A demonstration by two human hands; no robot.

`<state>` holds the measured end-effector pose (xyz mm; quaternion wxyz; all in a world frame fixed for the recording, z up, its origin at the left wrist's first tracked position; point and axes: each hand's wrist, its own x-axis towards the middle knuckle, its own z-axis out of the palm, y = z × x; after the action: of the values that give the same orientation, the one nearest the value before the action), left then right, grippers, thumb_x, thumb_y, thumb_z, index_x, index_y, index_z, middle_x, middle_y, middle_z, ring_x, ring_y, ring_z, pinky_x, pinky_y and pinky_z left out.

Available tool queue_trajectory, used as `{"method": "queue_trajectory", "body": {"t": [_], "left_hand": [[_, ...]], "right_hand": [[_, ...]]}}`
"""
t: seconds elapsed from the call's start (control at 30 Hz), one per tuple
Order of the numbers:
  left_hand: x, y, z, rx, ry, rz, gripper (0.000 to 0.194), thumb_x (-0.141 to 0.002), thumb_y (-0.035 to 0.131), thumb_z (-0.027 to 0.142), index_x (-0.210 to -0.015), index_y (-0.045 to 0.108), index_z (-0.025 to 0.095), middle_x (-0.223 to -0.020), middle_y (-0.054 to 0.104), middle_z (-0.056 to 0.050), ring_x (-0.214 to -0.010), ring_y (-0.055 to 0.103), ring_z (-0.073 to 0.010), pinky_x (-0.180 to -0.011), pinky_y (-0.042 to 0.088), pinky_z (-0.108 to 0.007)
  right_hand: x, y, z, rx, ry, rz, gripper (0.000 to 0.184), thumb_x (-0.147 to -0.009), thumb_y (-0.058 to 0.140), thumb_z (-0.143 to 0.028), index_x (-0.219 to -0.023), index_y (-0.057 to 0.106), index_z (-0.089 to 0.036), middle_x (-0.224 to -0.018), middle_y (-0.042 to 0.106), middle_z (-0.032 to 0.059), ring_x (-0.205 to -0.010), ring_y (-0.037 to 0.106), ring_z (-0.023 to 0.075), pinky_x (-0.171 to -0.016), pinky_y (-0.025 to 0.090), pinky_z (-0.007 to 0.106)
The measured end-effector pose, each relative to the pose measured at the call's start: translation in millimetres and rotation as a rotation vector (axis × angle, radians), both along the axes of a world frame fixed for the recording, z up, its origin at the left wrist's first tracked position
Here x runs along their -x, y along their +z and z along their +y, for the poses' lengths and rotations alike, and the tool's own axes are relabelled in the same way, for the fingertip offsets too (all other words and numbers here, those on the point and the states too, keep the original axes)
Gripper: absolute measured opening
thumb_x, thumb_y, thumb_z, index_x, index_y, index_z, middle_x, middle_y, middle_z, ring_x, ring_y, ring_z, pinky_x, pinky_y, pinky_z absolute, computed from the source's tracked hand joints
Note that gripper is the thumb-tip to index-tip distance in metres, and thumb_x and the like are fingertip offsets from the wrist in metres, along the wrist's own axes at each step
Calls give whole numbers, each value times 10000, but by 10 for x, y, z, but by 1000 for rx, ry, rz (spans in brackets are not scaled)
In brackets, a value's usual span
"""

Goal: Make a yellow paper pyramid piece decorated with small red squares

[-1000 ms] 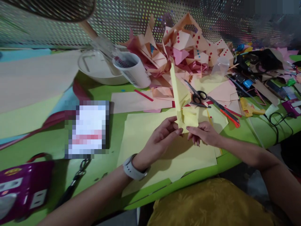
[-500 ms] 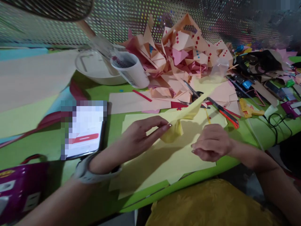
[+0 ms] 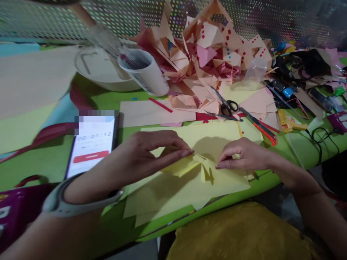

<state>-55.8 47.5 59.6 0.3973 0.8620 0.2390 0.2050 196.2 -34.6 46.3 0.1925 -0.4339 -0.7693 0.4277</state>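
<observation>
My left hand (image 3: 159, 153) pinches a folded yellow paper piece (image 3: 187, 167) between thumb and fingertips. The piece has creased flaps (image 3: 206, 174) at its right end and stands a little off the sheets, casting a shadow. Just right of those flaps is my right hand (image 3: 242, 155), its thumb and fingers drawn together in a pinch. Whether anything is between them is too small to see. Beneath both hands lie flat yellow paper sheets (image 3: 168, 196), stacked unevenly on the green table covering (image 3: 173, 229).
Behind the sheets lie black-handled scissors (image 3: 226, 104) and an orange-ended cutter knife (image 3: 258, 126). A phone (image 3: 90, 144) with a running timer is at the left. A white cup (image 3: 149, 74) leans before a pile of folded pink-peach paper (image 3: 197, 54). A yellow glue gun (image 3: 290, 122) lies right.
The yellow paper piece has swung down from its raised, slanting position to near the sheets. My right hand has turned from a fist to a pinch and moved left. The view has shifted slightly.
</observation>
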Motion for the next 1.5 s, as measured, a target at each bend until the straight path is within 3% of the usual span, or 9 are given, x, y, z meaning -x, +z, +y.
{"method": "queue_trajectory", "body": {"t": [0.4, 0.5, 0.67, 0.77, 0.83, 1.03, 1.27, 1.37, 1.5], "left_hand": [[-14, -67, 119, 230, 105, 50, 241, -791, 683, 426, -642, 735, 245, -578, 680, -16, -511, 537, -150, -481, 384, -228], [-14, -128, 190, 382, 178, -33, 223, -741, 748, 434, -642, 736, 234, -640, 695, -23, -577, 557, -151, -510, 404, -223], [-108, -309, 227, 867, 551, -606, 360, -757, 734, 555, -895, 753, 223, -687, 712, 6, -665, 618, -129, -685, 507, -233], [-236, -368, 85, 1156, 454, -572, 589, -688, 673, 737, -906, 757, 196, -848, 775, -71, -807, 698, -218, -755, 553, -330], [-332, -368, -64, 1254, 395, -436, 586, -639, 751, 691, -953, 766, 197, -910, 779, -79, -795, 704, -213, -705, 556, -306], [-503, -350, -345, 1225, 407, -370, 365, -625, 855, 455, -846, 768, 179, -794, 768, -50, -697, 693, -189, -647, 551, -275], [-422, -392, -181, 1119, 614, -458, 276, -632, 847, 392, -764, 748, 171, -732, 757, -38, -607, 662, -142, -546, 505, -215], [-372, -405, -101, 1102, 677, -485, 222, -611, 859, 338, -707, 733, 182, -620, 708, 5, -516, 605, -105, -481, 464, -188], [-377, -383, -118, 1110, 625, -451, 227, -617, 851, 347, -704, 733, 174, -606, 690, -3, -508, 576, -93, -439, 422, -165]], "right_hand": [[125, -134, 1, 407, -53, 120, 476, -910, 534, -529, -601, 437, -180, -592, 257, -63, -550, 253, 67, -509, 199, 229], [120, -183, 19, 526, -79, 171, 502, -859, 591, -585, -601, 431, -184, -583, 267, -71, -533, 246, 62, -490, 183, 230], [172, -301, 46, 526, -396, 429, 513, -779, 659, -644, -626, 505, -179, -566, 324, -77, -522, 274, 60, -478, 206, 228], [205, -337, 57, 510, -507, 584, 478, -734, 715, -624, -667, 579, -170, -595, 449, -60, -560, 382, 63, -521, 316, 214], [227, -346, 54, 551, -512, 631, 414, -704, 774, -558, -717, 637, -168, -655, 555, -36, -612, 477, 75, -582, 400, 218], [307, -408, 13, 634, -489, 681, 330, -629, 848, -444, -776, 703, -187, -766, 695, -11, -748, 645, 113, -740, 531, 256], [167, -349, -4, 792, -237, 405, 321, -689, 815, -424, -780, 710, -135, -684, 710, 12, -586, 636, 86, -538, 500, 196], [66, -269, 25, 547, -161, 267, 280, -815, 710, -412, -839, 730, -134, -708, 723, 38, -614, 661, 115, -558, 534, 236], [29, -259, 67, -423, -210, 156, 191, -907, 620, -248, -1044, 728, -172, -992, 748, 80, -907, 687, 146, -817, 556, 312]]}}
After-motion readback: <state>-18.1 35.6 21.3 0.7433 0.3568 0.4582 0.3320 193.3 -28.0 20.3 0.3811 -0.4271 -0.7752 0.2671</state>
